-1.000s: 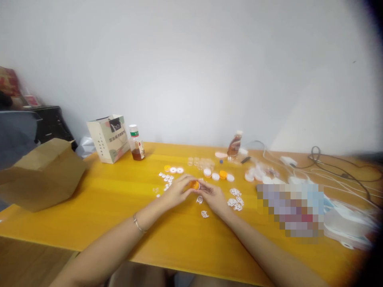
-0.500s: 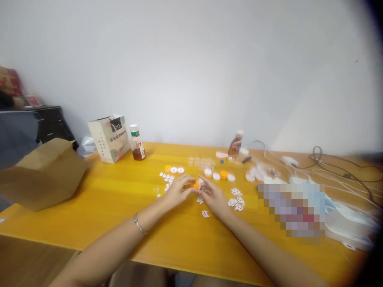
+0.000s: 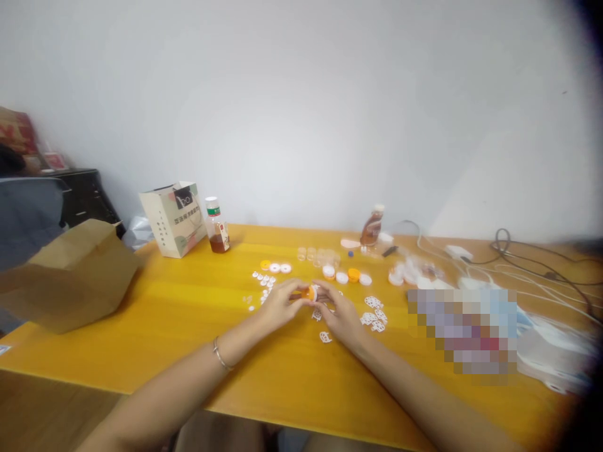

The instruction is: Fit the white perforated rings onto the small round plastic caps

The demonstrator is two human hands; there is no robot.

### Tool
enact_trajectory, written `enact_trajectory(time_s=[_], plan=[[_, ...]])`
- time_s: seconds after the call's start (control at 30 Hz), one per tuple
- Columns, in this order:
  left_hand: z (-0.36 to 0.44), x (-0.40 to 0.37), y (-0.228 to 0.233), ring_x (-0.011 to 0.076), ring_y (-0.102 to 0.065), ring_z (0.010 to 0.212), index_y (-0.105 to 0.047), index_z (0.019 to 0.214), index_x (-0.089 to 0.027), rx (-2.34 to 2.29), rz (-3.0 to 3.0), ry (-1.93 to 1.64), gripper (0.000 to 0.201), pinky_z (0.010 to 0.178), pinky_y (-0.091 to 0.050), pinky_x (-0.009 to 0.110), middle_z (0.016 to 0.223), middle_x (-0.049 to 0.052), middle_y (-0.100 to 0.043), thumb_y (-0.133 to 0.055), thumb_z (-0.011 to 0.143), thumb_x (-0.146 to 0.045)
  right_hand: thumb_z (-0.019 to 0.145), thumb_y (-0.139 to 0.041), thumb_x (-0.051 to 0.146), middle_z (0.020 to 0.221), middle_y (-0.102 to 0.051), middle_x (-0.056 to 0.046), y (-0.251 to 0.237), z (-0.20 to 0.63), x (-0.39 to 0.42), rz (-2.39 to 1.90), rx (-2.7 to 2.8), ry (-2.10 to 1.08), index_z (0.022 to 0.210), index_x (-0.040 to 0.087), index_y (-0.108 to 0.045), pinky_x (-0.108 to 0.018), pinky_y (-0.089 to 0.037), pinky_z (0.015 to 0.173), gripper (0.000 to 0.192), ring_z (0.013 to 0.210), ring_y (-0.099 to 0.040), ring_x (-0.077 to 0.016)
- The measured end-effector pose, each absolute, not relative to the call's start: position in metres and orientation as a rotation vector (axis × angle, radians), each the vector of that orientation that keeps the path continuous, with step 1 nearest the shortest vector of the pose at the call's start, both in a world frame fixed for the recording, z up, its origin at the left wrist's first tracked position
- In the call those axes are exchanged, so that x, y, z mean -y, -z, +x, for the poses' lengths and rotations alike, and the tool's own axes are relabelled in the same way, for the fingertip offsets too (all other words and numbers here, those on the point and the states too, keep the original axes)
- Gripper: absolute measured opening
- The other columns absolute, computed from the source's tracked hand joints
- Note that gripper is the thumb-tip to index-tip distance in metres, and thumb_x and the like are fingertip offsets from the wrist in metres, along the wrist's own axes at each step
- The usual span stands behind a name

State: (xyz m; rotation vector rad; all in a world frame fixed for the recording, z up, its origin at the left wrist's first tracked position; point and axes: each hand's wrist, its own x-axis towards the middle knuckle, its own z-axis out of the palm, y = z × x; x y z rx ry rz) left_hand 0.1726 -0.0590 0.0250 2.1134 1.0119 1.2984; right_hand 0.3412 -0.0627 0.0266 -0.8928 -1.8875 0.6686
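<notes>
Yellow wooden table [image 3: 155,326] fills the lower half under a plain white wall, its near edge running across at 6 o'clock with both forearms crossing it, and a wide bare stretch of wood lies open at 7 to 8 o'clock. Both hands meet at the middle: left hand [image 3: 279,304] and right hand [image 3: 340,314] have their fingertips curled together on a small orange cap [image 3: 308,292], pinched between them just above the wood. It looks round and bright orange with a pale edge showing toward the right hand; finer detail is too blurred to tell. A thin bracelet [image 3: 219,355] sits on the left wrist. At 5 o'clock from the cap lies a white cut-out piece [image 3: 325,337], and more white pieces [image 3: 373,312] scatter at 3 o'clock. Farther back, orange and white caps [image 3: 346,276] line up at 1 o'clock, with small white bits [image 3: 264,280] at 11 o'clock. Left edge is crowded by a brown paper bag [image 3: 66,276] at 9 o'clock. Near the far edge stand a printed gift bag [image 3: 173,218], its writing too small to read, a bottle [image 3: 217,226] with a green-and-white label beside it, and a brown bottle [image 3: 372,227]. Cables [image 3: 522,263] tangle at 2 o'clock
</notes>
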Motion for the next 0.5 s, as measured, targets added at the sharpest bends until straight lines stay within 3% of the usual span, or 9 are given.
enact_trajectory(time_s=[0.5], plan=[[0.1642,0.0561,-0.0297,0.0175,-0.056,0.094,-0.059,0.097,-0.016,-0.786,2.18,-1.283,0.025,0.079,-0.05,0.031,0.1,0.009,-0.059,-0.06,0.073,-0.025,0.071,-0.052,0.017,0.083,-0.063,-0.001,-0.0271,0.3423,0.0577,-0.819,1.783,-0.979,0.101,0.023,-0.047,-0.032,-0.048,0.074,0.031,0.078,-0.06,-0.0158]])
